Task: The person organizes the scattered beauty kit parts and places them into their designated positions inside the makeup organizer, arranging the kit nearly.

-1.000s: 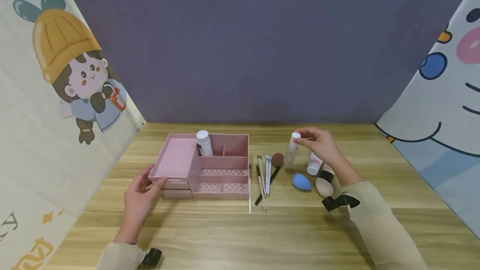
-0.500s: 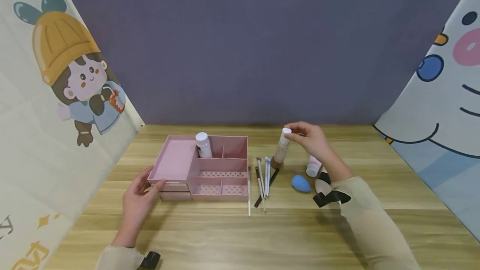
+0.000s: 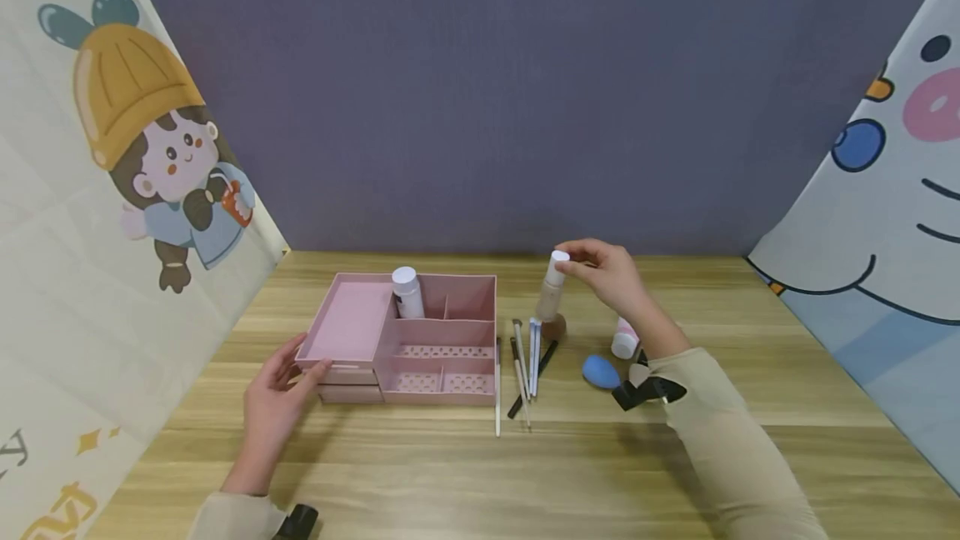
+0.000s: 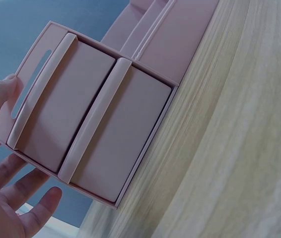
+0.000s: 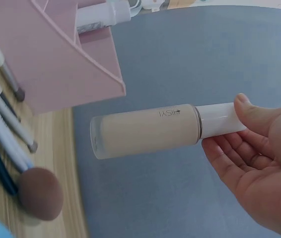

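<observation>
My right hand [image 3: 603, 273] pinches the white cap of a foundation bottle [image 5: 148, 130] between thumb and fingers. The beige bottle hangs in the air, a little tilted, above the round-headed makeup brush [image 5: 40, 193] and right of the pink makeup organizer [image 3: 352, 319]. At the organizer's front left corner, my left hand [image 3: 277, 394] holds on, thumb at the front top edge and fingers along the side. Two drawers [image 4: 118, 131] with lip handles face the left wrist camera. A white bottle [image 3: 407, 293] stands in a back compartment of the organizer.
Several makeup brushes [image 3: 533, 361] lie right of the organizer, and a slim white stick [image 3: 498, 394] lies along its right side. Further right are a blue makeup sponge [image 3: 601, 372] and a pink-and-white tube [image 3: 624, 340]. The right sleeve [image 3: 720, 423] partly covers a beige item.
My right hand has carried the foundation bottle leftward toward the organizer, passing over the round brush head. My left hand has stayed at the organizer's corner.
</observation>
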A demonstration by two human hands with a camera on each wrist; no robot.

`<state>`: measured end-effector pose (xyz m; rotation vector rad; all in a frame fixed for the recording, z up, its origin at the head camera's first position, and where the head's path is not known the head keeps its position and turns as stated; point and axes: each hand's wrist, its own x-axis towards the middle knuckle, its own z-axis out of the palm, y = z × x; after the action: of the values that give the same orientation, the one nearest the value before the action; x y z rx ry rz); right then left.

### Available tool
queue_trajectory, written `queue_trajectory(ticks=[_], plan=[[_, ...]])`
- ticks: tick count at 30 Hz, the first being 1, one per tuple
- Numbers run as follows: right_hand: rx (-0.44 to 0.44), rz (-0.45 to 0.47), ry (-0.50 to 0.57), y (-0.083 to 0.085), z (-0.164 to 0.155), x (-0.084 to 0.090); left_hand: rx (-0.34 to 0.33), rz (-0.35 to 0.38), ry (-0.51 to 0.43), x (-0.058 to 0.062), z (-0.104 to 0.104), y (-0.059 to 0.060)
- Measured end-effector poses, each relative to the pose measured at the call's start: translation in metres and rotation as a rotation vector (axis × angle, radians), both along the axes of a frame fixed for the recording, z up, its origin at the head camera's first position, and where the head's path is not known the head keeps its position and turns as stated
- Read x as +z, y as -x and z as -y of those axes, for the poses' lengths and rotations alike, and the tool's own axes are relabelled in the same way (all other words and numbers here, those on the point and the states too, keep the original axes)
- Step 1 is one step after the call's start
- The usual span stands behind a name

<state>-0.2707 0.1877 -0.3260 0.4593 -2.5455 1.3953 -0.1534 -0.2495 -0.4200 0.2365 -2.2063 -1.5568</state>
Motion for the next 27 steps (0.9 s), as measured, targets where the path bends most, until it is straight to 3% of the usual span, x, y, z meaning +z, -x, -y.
queue_trajectory(ticks=[13, 27], plan=[[0.038, 0.043, 0.091, 0.001, 0.019, 0.007, -0.018, 0.025, -0.008, -0.002, 0.002, -0.001], [0.046, -0.013, 0.108, 0.010, 0.032, 0.019, -0.005, 0.005, -0.003, -0.002, 0.000, 0.000]])
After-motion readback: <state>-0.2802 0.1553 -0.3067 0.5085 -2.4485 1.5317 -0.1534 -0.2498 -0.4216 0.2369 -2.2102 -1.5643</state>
